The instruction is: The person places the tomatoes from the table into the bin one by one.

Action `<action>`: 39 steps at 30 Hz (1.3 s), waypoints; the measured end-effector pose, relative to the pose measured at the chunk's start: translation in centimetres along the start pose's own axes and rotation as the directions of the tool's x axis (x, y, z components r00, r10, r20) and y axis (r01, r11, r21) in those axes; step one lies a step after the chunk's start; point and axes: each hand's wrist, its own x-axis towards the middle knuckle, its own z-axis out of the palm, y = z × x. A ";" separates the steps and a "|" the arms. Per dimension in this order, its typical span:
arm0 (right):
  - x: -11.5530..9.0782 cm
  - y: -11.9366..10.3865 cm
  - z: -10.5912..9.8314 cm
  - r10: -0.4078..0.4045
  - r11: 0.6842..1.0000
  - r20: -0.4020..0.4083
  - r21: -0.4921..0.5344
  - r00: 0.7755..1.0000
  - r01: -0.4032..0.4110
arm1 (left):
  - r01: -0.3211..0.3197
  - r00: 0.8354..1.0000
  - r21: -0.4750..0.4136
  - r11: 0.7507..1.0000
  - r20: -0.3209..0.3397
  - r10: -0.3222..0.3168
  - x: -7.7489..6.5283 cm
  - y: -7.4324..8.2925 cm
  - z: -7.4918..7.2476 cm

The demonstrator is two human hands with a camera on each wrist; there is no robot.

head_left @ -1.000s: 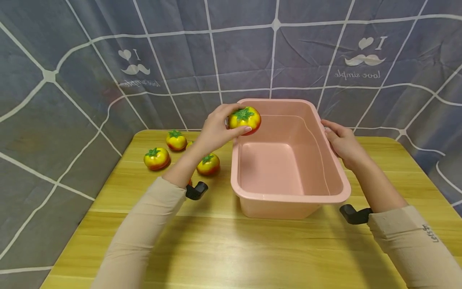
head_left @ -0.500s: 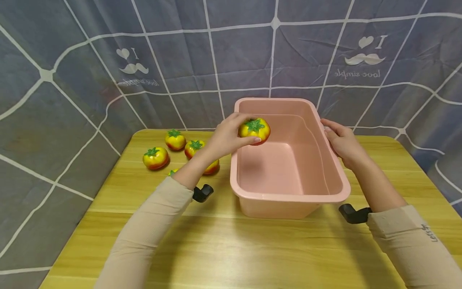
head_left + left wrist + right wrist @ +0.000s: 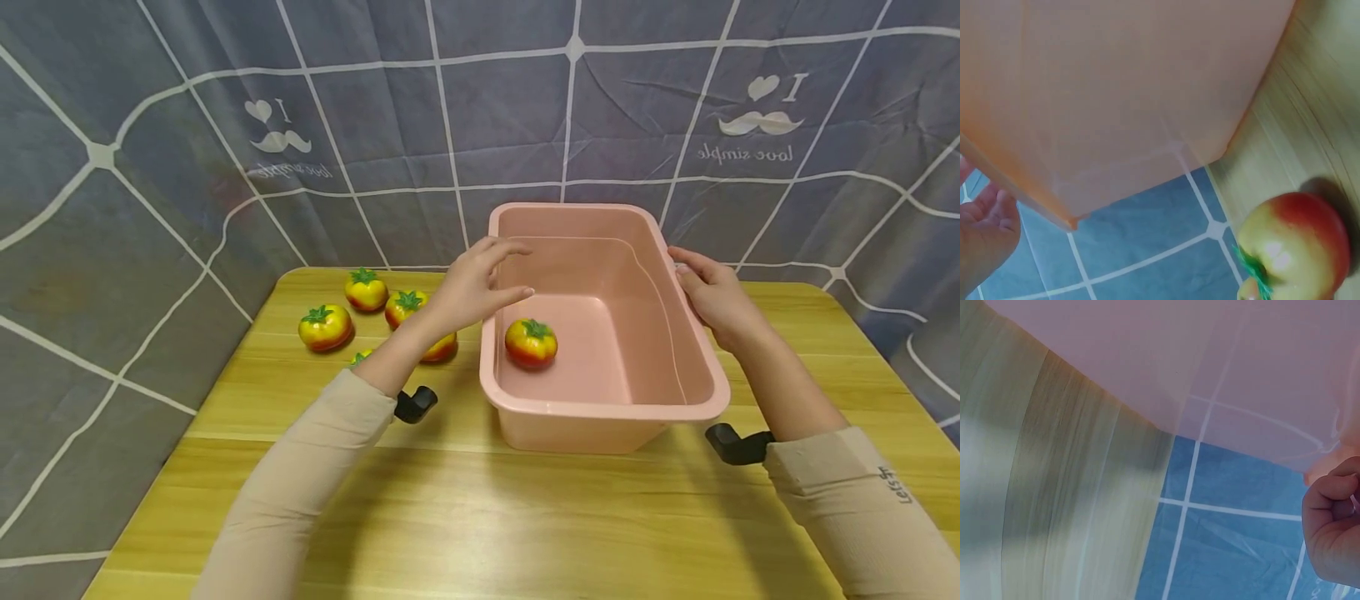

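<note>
A glossy yellow-red tomato [image 3: 531, 344] with a green leafy top lies on the floor of the pink plastic basin [image 3: 600, 411], toward its left wall. Above the left rim, my left hand [image 3: 478, 287] holds nothing, its thumb and fingers spread apart. My right hand [image 3: 712, 298] grips the basin's right rim; in the right wrist view its fingers [image 3: 1335, 506] are curled at the rim. Several more tomatoes [image 3: 326, 328] sit on the table to the left, some partly covered by my left forearm. One tomato [image 3: 1300, 247] shows large in the left wrist view.
The wooden table [image 3: 480, 517] carries everything. A grey-blue curtain [image 3: 510, 125] with white lines hangs behind it and along the sides. Black camera mounts [image 3: 738, 446] stick out at both wrists.
My left hand moved slightly right over the basin with the tomato, then let it go; the tomato dropped to the basin floor. The right hand stayed on the rim.
</note>
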 end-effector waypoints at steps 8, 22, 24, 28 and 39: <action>-0.1 0.0 0.0 -0.010 1.000 0.000 0.005 1.000 0.010 | 0.005 1.000 -0.050 0.999 0.012 -0.004 -2.4 -1.8 -2.0; -0.1 0.2 -0.2 -0.009 1.000 0.018 0.017 1.000 0.008 | 0.171 0.985 0.023 0.985 -0.042 -0.169 -10.3 -7.3 -6.5; -0.2 0.1 -0.1 -0.006 1.000 0.021 0.015 1.000 0.005 | 0.189 0.981 0.031 0.982 -0.048 -0.187 -11.4 -8.0 -6.9; -0.2 0.1 -0.1 -0.003 1.000 0.025 0.011 1.000 0.003 | 0.228 0.973 0.031 0.973 -0.050 -0.226 -13.3 -9.2 -7.2; -0.1 0.1 -0.1 -0.005 1.000 0.017 0.020 1.000 0.005 | 0.357 0.934 -0.014 0.934 0.014 -0.356 -16.4 -11.7 -6.4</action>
